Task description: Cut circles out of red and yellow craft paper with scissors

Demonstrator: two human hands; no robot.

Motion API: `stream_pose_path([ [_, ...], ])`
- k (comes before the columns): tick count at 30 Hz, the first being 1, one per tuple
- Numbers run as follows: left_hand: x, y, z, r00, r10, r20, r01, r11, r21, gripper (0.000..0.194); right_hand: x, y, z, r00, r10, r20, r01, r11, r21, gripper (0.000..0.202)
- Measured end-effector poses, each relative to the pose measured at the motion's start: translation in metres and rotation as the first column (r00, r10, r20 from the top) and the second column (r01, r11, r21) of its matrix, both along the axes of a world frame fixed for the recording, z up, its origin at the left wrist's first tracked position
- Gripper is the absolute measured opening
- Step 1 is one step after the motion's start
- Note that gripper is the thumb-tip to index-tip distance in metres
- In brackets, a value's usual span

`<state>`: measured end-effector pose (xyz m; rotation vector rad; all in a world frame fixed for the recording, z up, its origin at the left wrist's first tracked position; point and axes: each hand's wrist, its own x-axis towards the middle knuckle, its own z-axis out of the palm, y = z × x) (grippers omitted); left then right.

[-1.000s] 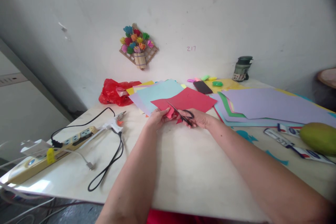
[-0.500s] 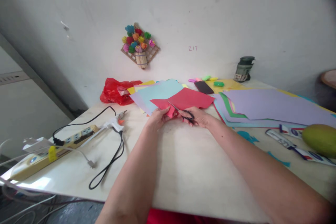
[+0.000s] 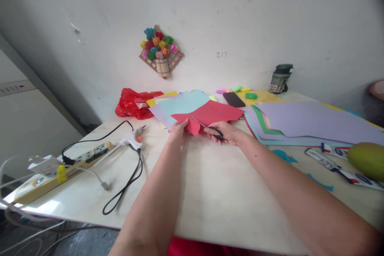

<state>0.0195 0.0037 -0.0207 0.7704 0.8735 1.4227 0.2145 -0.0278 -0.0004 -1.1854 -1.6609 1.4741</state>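
My left hand pinches the near left edge of a red sheet of paper. In my right hand is a pair of scissors with dark handles, its blades pointing left across the red paper. A cut flap of the paper hangs between my two hands. Behind it lie a light blue sheet and other coloured sheets, partly covered by the red one.
A glue gun with a looped cord and a power strip lie left. A red plastic bag sits behind. Stacked paper, glue tubes, a green fruit and a bottle stand right; a phone lies behind.
My left hand has shifted slightly left and up along the red paper's edge, and the flap shows more openly. The scissors stay at nearly the same place on the paper.
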Motion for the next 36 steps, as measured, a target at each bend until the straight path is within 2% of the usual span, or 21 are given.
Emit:
stream_pose_path([
  [4,0.0016,-0.0029,0.0025,1.000,-0.009,-0.008,0.009,1.000,-0.003,0.016,0.0008,-0.0034,0.0038,0.999,0.028,-0.017,-0.028,0.999,0.016,0.034],
  [16,0.0028,-0.0042,-0.0016,0.974,-0.215,-0.073,0.221,0.971,0.086,0.021,0.0051,-0.0050,0.0044,0.997,0.074,-0.022,-0.072,0.995,0.074,0.043],
  [21,0.0013,-0.0027,-0.0034,0.969,-0.232,-0.089,0.240,0.966,0.093,0.023,0.0043,-0.0063,0.0035,0.998,0.054,-0.035,-0.051,0.995,0.085,0.047],
  [25,-0.0005,-0.0013,-0.0035,0.966,-0.241,-0.093,0.249,0.964,0.092,0.023,0.0036,-0.0030,-0.0010,0.997,0.033,-0.065,-0.027,0.996,0.088,0.042],
  [31,-0.0010,-0.0038,0.0005,0.973,-0.222,-0.060,0.226,0.972,0.070,0.017,0.0001,-0.0021,-0.0011,0.985,0.010,-0.173,-0.009,1.000,0.009,0.033],
  [36,-0.0013,-0.0058,0.0032,0.974,-0.225,-0.042,0.227,0.973,0.053,0.016,0.0002,-0.0020,-0.0011,0.982,0.018,-0.186,-0.013,1.000,0.025,0.031],
])
